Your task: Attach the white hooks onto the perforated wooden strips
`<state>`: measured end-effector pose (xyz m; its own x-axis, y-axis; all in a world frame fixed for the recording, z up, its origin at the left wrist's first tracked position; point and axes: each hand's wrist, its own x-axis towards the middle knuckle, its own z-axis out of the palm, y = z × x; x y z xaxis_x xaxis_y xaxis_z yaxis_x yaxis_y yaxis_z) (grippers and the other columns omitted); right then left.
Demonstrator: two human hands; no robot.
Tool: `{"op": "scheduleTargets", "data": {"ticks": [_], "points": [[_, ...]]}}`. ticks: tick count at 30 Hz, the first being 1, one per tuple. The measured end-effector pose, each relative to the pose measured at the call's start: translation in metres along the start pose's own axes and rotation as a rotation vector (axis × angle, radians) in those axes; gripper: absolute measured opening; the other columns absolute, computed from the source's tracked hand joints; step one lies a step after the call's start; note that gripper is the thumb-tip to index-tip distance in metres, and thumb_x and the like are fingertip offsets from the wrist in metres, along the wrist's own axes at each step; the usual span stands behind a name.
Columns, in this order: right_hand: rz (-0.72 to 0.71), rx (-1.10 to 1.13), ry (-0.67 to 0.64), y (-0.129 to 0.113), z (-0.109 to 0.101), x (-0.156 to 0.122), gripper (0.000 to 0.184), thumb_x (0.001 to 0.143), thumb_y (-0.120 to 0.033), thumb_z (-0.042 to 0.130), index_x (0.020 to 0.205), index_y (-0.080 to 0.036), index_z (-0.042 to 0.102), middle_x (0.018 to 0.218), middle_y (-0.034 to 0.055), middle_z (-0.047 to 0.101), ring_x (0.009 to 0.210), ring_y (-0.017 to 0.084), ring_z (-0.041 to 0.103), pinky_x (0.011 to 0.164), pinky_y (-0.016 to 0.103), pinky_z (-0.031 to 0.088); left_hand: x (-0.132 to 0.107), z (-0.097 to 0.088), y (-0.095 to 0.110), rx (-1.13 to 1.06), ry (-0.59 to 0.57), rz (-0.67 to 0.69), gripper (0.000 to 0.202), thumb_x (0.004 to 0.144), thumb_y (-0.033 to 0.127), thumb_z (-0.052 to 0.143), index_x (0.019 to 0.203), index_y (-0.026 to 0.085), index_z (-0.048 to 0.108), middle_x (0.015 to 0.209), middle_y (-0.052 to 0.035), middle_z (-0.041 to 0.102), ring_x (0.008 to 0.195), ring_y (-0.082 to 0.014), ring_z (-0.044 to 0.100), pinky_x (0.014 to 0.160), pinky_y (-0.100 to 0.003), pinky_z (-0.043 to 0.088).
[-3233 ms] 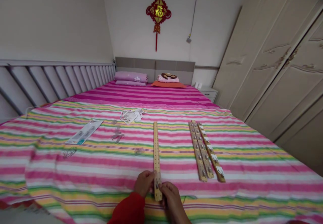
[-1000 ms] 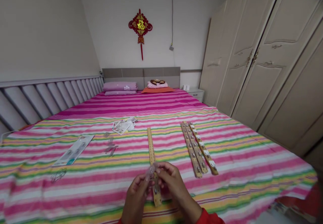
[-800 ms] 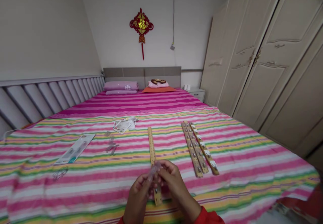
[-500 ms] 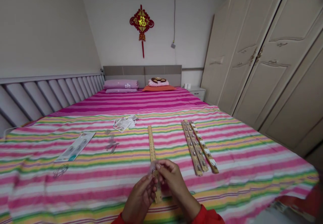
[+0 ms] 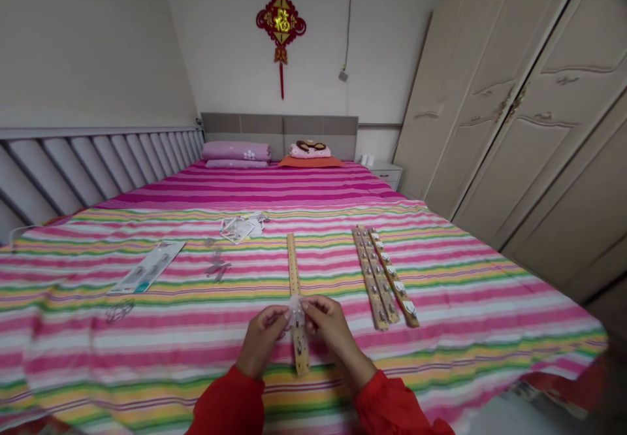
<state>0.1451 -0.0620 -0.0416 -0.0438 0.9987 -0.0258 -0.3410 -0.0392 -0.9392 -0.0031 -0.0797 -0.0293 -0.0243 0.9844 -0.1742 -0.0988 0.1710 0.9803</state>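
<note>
A light wooden strip [image 5: 292, 265] dotted with small holes lies lengthwise in front of me on the striped bedspread. Over its nearer half, both hands are at a small translucent piece of plastic [image 5: 295, 306] with a bit of metal on it, perhaps an adhesive hook. My left hand [image 5: 264, 337] pinches its left edge between thumb and forefinger. On the other edge, the thumb and fingers of my right hand [image 5: 329, 325] are closed. Whether the piece touches the strip I cannot tell. A small metal hook [image 5: 300, 345] sits on the strip closer to me.
On the right lie several strips [image 5: 371, 272] carrying metal hooks, the outer one with white pieces [image 5: 400, 287]. To the left are a blister pack [image 5: 149, 266], loose translucent pieces [image 5: 218, 266], a tangle of thin wire-like loops [image 5: 120, 311] and a pile of cards [image 5: 243, 227].
My hands have spread apart slightly, and the translucent piece now lies flatter over the strip. More of the strip's near end shows. The camera has tilted down a little.
</note>
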Motion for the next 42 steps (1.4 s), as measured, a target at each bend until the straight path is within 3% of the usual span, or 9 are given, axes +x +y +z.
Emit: {"op": "scheduleTargets", "data": {"ticks": [5, 14, 20, 31, 42], "points": [[0.002, -0.008, 0.011, 0.006, -0.002, 0.018, 0.027, 0.057, -0.036, 0.075, 0.073, -0.014, 0.072, 0.041, -0.0051, 0.054, 0.039, 0.008, 0.043, 0.042, 0.022, 0.033, 0.021, 0.006, -0.008, -0.065, 0.033, -0.034, 0.043, 0.043, 0.044, 0.08, 0.07, 0.013, 0.065, 0.057, 0.001, 0.061, 0.053, -0.0083, 0.053, 0.055, -0.021, 0.042], [-0.002, -0.109, 0.052, 0.039, -0.012, 0.033, 0.019, 0.058, -0.029, 0.068, 0.069, -0.014, 0.072, 0.046, -0.0046, 0.054, 0.042, 0.008, 0.039, 0.042, 0.021, 0.029, 0.037, 0.009, -0.031, -0.068, 0.058, -0.113, 0.04, 0.04, 0.041, 0.079, 0.063, 0.014, 0.06, 0.051, 0.0025, 0.059, 0.048, -0.0073, 0.053, 0.052, -0.02, 0.042], [-0.009, -0.105, 0.1, 0.048, -0.011, 0.035, 0.016, 0.057, -0.028, 0.067, 0.068, -0.016, 0.067, 0.042, -0.0078, 0.048, 0.04, 0.009, 0.039, 0.042, 0.022, 0.03, 0.041, 0.009, -0.039, -0.029, 0.08, -0.041, 0.039, 0.042, 0.042, 0.078, 0.061, 0.015, 0.057, 0.047, 0.0034, 0.057, 0.044, -0.0075, 0.051, 0.048, -0.02, 0.038], [-0.008, -0.122, 0.12, 0.057, -0.012, 0.036, 0.017, 0.057, -0.031, 0.067, 0.066, -0.016, 0.064, 0.044, -0.0064, 0.051, 0.041, 0.01, 0.043, 0.042, 0.022, 0.032, 0.047, 0.008, -0.057, 0.049, 0.094, 0.046, 0.03, 0.053, 0.041, 0.069, 0.064, 0.015, 0.058, 0.049, 0.004, 0.055, 0.045, -0.0087, 0.049, 0.045, -0.021, 0.034], [-0.012, -0.13, 0.141, 0.059, -0.014, 0.036, 0.016, 0.056, -0.03, 0.067, 0.065, -0.016, 0.063, 0.043, -0.0077, 0.049, 0.04, 0.009, 0.042, 0.043, 0.022, 0.032, 0.046, 0.009, -0.06, 0.107, 0.142, 0.088, 0.025, 0.054, 0.039, 0.068, 0.062, 0.017, 0.059, 0.053, 0.0024, 0.057, 0.05, -0.0131, 0.055, 0.052, -0.026, 0.044]]}}
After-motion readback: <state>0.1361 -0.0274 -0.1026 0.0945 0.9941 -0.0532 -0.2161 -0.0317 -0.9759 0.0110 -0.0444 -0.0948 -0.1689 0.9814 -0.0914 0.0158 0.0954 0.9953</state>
